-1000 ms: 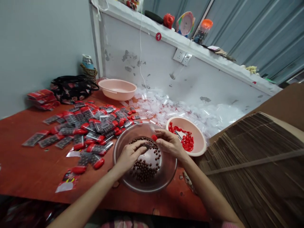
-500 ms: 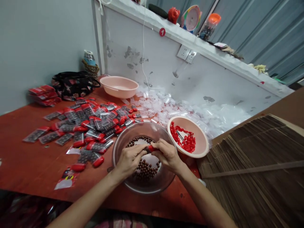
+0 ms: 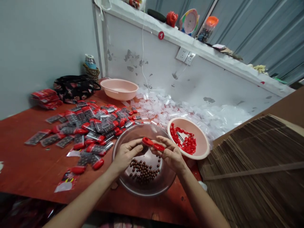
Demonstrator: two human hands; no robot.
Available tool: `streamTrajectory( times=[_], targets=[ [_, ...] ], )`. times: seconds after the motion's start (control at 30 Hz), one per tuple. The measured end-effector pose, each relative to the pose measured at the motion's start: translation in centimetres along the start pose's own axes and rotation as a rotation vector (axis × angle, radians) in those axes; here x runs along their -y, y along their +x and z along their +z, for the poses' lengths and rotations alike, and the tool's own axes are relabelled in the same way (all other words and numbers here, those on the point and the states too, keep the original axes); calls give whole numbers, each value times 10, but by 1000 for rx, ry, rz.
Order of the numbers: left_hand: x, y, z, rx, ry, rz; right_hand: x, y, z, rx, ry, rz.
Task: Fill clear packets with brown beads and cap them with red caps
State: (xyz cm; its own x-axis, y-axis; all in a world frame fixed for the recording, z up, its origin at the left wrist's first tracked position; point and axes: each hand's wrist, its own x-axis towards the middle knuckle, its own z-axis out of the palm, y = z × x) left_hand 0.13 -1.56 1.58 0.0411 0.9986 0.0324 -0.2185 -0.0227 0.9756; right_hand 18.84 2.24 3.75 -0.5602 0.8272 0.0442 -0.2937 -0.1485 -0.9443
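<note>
My left hand (image 3: 125,154) pinches a small dark pack, mostly hidden by the fingers, with a red cap (image 3: 147,141) at its upper end. My right hand (image 3: 171,154) grips a second red piece (image 3: 158,147) with a hollow side showing; it touches or joins the first, I cannot tell which. Both hands are over a clear plastic bowl (image 3: 163,187), in which loose brown balls (image 3: 144,171) lie. Right of it, a pale pink basin (image 3: 202,152) holds red caps (image 3: 189,144). Finished-looking clear packs of dark balls with red ends (image 3: 96,126) are heaped to the left.
Clear plastic sleeves (image 3: 163,106) are spread along the wall. An oval pink basin (image 3: 118,90) stands at the back, beside a black floral bag (image 3: 73,88). Stacked cardboard (image 3: 256,177) borders the right side. A printed card (image 3: 65,182) lies near the table's front edge.
My hands have turned the piece up and moved slightly apart. Two red parts now show between them, where one showed before. The view has shifted slightly.
</note>
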Motion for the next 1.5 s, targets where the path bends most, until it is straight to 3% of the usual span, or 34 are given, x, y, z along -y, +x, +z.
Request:
streamTrajectory(
  times=[0.07,0.17,0.3,0.43,0.73,0.93,1.03,1.13,1.23,1.3,1.4,1.5],
  targets=[
    [-2,-1,-1,-8,59,19,0,1,-2,-47,66,14],
    [-5,-5,-2,-4,281,169,0,7,-3,-70,40,25],
    [-3,-9,0,35,458,350,2,15,7,94,35,253],
    [2,-14,-3,-20,526,401,0,17,25,225,142,418],
    [5,-18,-7,-87,624,484,-24,24,43,67,259,252],
    [8,-7,-12,-161,626,428,-26,42,45,41,187,280],
    [-1,5,-23,-213,556,337,-8,64,41,187,-34,300],
    [-9,21,-47,-349,530,265,14,106,22,296,-400,135],
    [-13,41,-82,-549,618,230,19,161,-13,195,-1042,-49],
    [-12,54,-105,-648,704,249,11,196,-38,258,-1615,29],
    [-9,63,-130,-713,821,294,-11,231,-66,410,-1809,149],
    [-4,60,-137,-689,866,286,-32,246,-77,518,-1866,202]
  ],
)
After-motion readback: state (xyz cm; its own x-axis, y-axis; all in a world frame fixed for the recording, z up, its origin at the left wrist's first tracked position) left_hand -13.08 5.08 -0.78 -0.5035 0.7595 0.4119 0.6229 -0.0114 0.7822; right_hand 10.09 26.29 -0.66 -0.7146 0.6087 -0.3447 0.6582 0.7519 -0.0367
